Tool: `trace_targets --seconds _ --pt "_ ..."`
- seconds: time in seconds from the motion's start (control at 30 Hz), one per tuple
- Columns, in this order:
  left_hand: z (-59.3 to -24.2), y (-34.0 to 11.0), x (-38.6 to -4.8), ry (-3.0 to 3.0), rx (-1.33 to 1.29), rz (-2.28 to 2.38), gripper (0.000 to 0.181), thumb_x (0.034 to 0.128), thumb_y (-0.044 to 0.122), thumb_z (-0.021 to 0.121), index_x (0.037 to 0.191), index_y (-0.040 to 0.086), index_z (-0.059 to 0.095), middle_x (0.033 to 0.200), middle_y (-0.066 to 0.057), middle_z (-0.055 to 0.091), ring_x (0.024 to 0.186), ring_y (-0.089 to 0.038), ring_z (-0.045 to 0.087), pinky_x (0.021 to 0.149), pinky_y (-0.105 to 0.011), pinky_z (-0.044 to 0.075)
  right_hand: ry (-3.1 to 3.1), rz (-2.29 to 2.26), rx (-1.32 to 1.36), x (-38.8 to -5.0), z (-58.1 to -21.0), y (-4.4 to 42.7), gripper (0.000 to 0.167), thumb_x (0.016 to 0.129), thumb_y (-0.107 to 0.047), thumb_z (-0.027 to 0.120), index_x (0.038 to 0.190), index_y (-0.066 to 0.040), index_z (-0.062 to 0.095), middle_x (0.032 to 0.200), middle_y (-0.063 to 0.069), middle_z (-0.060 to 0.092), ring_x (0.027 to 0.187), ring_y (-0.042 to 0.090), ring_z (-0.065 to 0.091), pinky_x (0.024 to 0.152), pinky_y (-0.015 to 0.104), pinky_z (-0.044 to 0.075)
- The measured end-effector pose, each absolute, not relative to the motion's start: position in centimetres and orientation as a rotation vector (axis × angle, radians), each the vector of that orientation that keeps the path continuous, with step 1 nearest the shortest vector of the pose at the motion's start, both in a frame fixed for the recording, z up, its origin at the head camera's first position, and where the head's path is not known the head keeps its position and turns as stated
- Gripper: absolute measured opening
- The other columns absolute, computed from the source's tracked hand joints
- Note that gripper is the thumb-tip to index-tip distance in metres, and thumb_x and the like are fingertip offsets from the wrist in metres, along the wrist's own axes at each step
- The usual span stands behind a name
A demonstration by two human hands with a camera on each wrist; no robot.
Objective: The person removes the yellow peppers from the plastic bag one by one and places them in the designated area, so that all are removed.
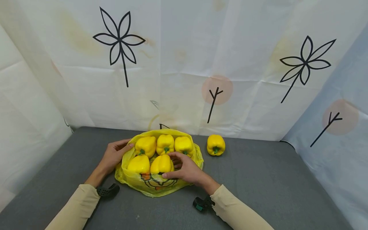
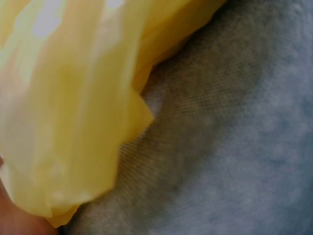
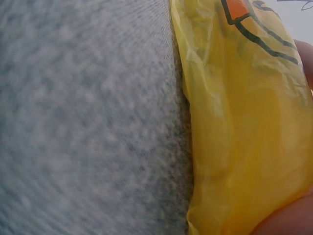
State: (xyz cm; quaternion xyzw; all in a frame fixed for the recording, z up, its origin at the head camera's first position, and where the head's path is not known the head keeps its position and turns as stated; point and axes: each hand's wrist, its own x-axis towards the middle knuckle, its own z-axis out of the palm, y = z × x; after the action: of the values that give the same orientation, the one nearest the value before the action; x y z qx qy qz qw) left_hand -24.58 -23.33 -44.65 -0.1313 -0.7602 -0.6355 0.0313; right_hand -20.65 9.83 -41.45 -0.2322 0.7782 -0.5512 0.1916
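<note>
in the head view, a yellow bag (image 1: 131, 180) sits on a grey table (image 1: 258, 182), its mouth wide and facing up, with five yellow peppers showing inside, three behind two. the left hand (image 1: 113, 156) pinches the bag's left rim between thumb and fingers, while the right hand (image 1: 187, 168) curls round the front right pepper (image 1: 161, 164), thumb at its front and fingers behind. the film looks thin and slack, so if the left pinch slips, the rim could fold inward over the peppers. the right thumb lies close to the front rim and could snag it, dragging or tearing the bag. the peppers sit close together, and a sharp tug might tip one over the low front edge. a loose pepper (image 1: 216, 145) stands apart, right of the bag; being rounded, it could roll if an arm knocks it. in the left wrist view, the film hangs in blurred folds, and the hand's hold cannot be told from there. in the right wrist view, the printed side bulges beside parts of the right hand, where a hard squeeze might split it.
</note>
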Motion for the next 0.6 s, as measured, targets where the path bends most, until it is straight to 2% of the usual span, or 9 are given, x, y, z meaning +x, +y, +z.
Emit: trace_targets --seconds 0.6 --pt "-44.6 -23.3 -24.4 -2.340 -0.427 -1.948 0.050 0.1053 0.025 0.060 0.143 -0.007 0.053 0.121 0.012 0.066 0.101 -0.007 0.068 0.082 -0.027 0.059 2.159 -1.641 -0.712 -20.2 -39.2 10.3 0.075 0.088 -0.027 0.082 0.151 -0.012 0.045 0.139 0.009 0.054 0.120 0.027 0.059 0.098 0.037 0.052"
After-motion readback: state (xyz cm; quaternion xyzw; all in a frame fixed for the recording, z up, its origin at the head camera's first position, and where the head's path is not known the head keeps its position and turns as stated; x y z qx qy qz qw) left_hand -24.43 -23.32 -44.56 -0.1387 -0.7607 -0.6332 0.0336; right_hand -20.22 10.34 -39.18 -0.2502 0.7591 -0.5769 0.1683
